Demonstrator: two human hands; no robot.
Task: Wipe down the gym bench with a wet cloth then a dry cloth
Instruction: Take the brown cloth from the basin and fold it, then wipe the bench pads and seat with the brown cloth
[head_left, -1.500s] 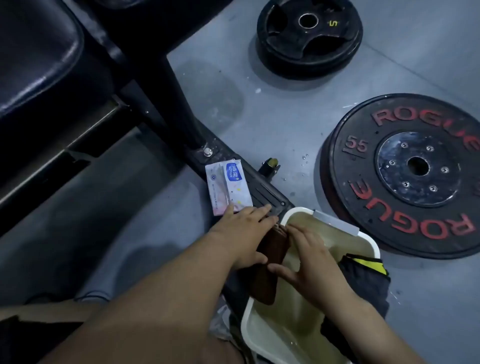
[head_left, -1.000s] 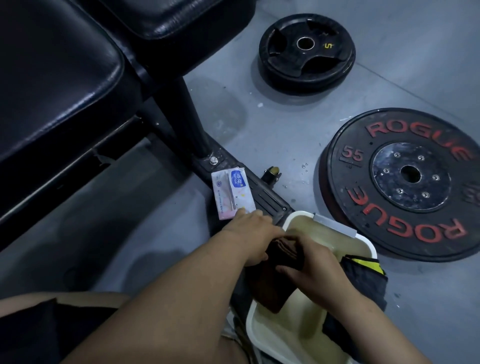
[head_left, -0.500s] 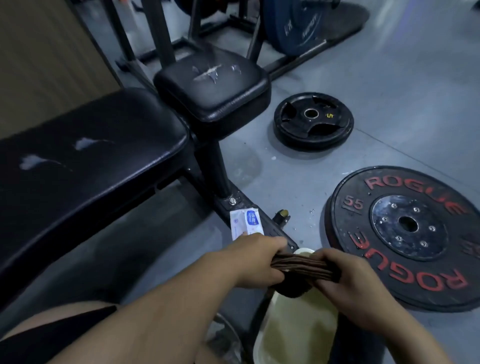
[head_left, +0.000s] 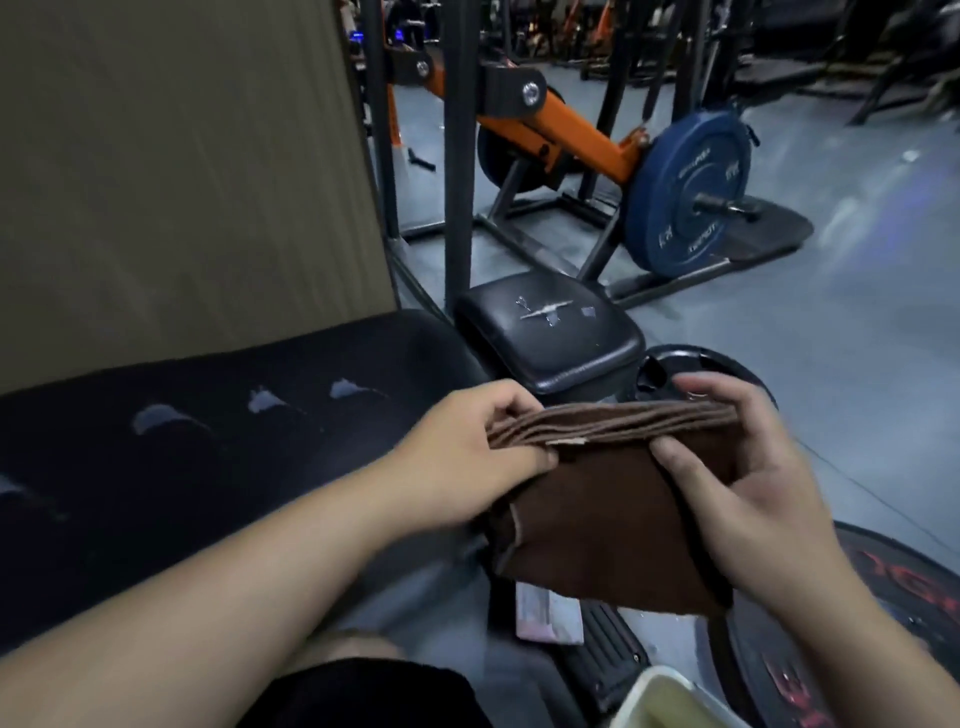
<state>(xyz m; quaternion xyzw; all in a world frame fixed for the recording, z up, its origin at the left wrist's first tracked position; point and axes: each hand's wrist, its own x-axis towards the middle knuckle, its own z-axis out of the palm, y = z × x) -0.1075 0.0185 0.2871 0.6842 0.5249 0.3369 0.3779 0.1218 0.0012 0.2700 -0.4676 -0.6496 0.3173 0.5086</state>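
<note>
The black bench (head_left: 208, 441) is spread across the left of the frame. Right of centre, the left grip (head_left: 478, 447) is pinched on one end of the folded brown cloth (head_left: 613, 514), which is held off the bench; its other end is clasped by the right grip (head_left: 753, 483).

Open above the long gym bench pad (head_left: 208, 441) at left and over the bare floor (head_left: 831, 338) far right. Walled off behind by tan panel (head_left: 182, 156); barred ahead by seat pad (head_left: 550, 332) and rack upright (head_left: 460, 156). Crowded low right by weight plate (head_left: 909, 623), basin (head_left: 655, 686).
</note>
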